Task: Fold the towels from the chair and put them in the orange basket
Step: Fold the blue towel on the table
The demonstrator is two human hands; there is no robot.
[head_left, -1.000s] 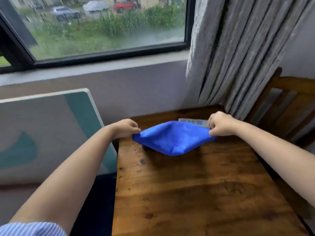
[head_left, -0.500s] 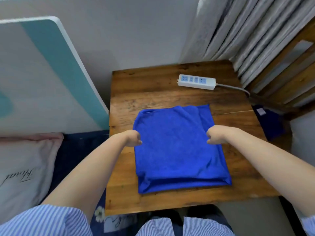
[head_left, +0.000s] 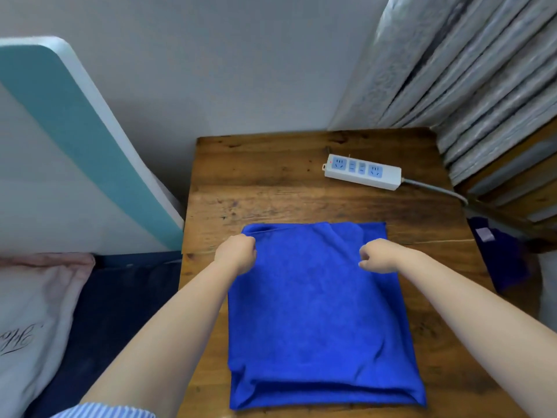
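Note:
A blue towel [head_left: 316, 315] lies folded flat on the wooden table [head_left: 271, 188], its doubled fold at the near edge. My left hand [head_left: 236, 253] is closed on the towel's far-left corner, pinching the top layer's edge. My right hand [head_left: 379, 256] is curled into a fist on the towel near its far-right side and seems to pinch the fabric. Another dark blue towel [head_left: 500, 257] with a white label rests on the chair seat to the right. No orange basket is in view.
A white power strip [head_left: 363, 171] with its cable lies at the table's far right. A wooden chair back [head_left: 512, 182] and grey curtain [head_left: 452, 70] stand right. Left are a white-and-teal board [head_left: 75, 140] and a pillow [head_left: 33, 312] on dark bedding.
The towel, held stretched in the air a second ago, now lies folded on the table. My view has tilted down, and both hands sit closer to the towel's far edge.

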